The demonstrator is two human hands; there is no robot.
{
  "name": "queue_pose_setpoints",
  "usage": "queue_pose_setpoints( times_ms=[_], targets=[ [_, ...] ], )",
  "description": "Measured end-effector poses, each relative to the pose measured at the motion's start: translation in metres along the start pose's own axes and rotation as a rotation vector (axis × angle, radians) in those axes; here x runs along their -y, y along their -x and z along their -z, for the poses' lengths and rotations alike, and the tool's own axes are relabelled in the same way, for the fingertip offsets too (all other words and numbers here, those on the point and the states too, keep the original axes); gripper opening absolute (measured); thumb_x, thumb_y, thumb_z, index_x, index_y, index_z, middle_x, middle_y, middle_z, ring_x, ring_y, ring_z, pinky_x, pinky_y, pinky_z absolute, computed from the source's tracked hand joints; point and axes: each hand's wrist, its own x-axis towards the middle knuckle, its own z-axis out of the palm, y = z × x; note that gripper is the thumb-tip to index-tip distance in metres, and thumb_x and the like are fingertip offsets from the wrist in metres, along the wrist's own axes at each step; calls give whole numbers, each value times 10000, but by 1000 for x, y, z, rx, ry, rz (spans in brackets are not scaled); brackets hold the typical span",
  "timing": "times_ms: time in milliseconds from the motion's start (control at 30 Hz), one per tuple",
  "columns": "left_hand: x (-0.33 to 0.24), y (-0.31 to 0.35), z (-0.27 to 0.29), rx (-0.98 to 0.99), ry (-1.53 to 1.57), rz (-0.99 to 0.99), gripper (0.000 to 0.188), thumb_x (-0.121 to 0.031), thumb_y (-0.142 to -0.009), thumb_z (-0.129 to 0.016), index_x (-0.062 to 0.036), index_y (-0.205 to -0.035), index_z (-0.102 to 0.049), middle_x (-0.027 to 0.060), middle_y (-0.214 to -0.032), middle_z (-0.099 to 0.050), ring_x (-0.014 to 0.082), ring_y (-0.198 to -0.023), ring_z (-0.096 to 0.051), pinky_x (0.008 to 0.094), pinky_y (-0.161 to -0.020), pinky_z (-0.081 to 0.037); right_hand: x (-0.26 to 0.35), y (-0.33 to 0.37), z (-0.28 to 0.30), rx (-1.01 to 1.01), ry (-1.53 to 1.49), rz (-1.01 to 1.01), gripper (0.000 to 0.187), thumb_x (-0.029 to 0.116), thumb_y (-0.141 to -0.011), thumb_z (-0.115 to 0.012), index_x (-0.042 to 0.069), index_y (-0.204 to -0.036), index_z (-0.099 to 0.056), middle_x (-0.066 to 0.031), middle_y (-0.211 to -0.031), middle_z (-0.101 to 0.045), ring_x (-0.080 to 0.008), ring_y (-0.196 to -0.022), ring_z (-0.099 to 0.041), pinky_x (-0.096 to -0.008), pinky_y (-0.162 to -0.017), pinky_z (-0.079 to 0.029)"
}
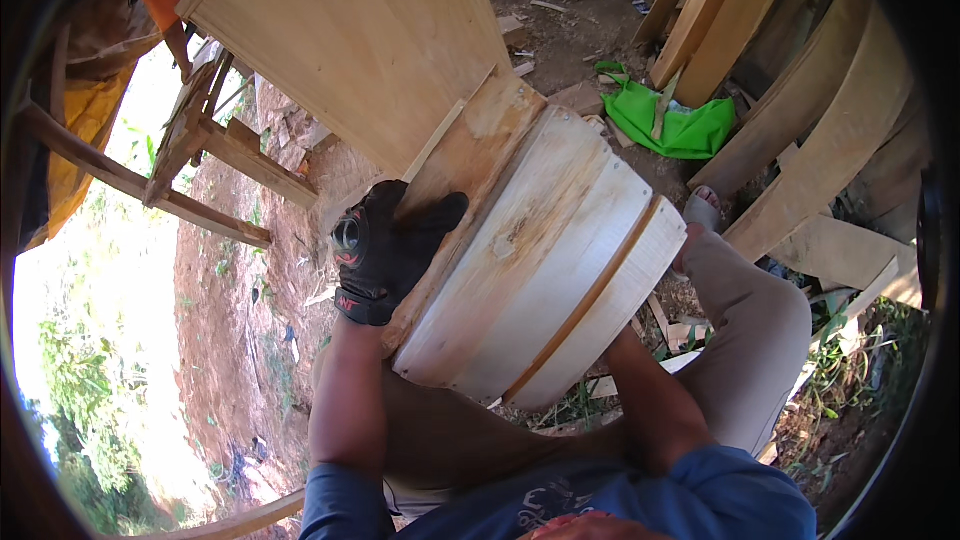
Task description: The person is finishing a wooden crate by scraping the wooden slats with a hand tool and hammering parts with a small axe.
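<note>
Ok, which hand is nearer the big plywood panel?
Left. The gloved left hand is by the plywood panel's lower edge; the right hand is hidden, its forearm showing past the white boards.

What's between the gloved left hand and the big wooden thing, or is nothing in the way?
Nothing visible: the left hand is right on the wooden piece, touching its brownish side. The right forearm goes behind the pale boards, which hide that hand, so I can't tell there.
</note>
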Motion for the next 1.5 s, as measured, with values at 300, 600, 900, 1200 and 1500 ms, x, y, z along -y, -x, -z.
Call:
queue_pose_setpoints(
  times_ms=[300, 600, 900, 1200, 1500],
  targets=[
    [1, -22, -26, -261, 332, -171, 599, -572, -978, -684, 21, -1045, -733, 221, -877, -728, 367, -803, -718, 480, -734, -541, -22, -66, 88, -266, -685, -131, 365, 354, -1060, -537, 170, -1296, -746, -109, -1283, -760, -281, -1119, -749, -434, -924, -592],
    [81, -6, -145, -93, 518, 762, 762, -700, -1072, -435, -48, -730, -632, 7, -689, -498, 158, -682, -439, 378, -668, -435, -35, -86, 55, -139, -1374, -69, 376, 373, -1067, -535, 164, -1300, -743, -110, -1277, -762, -279, -1118, -748, -432, -927, -588],
    [203, 36, -155, -534, 1094, 1070, 643, -590, -1004, -569, 45, -1006, -667, 171, -967, -678, 309, -857, -655, 485, -824, -537, 3, -111, 45, -301, -792, -37, 463, 428, -1060, -545, 72, -1294, -727, -166, -1196, -775, -308, -1100, -744, -456, -910, -569],
    [221, 119, -138, -286, 913, 1118, 575, -515, -1039, -568, 27, -910, -708, 121, -863, -690, 253, -765, -643, 434, -726, -532, 84, -33, 66, -376, -353, -72, 359, 369, -960, -705, 134, -1220, -783, -161, -1088, -801, -304, -1041, -755, -415, -885, -559],
    [301, 134, -138, -43, 424, 953, 641, -532, -1049, -555, 66, -991, -778, 128, -892, -733, 233, -784, -642, 415, -773, -514, 147, -57, 89, -510, 650, 378, 280, 268, -1012, -554, 68, -994, -749, -181, -979, -766, -368, -917, -740, -526, -804, -566]
  ],
)
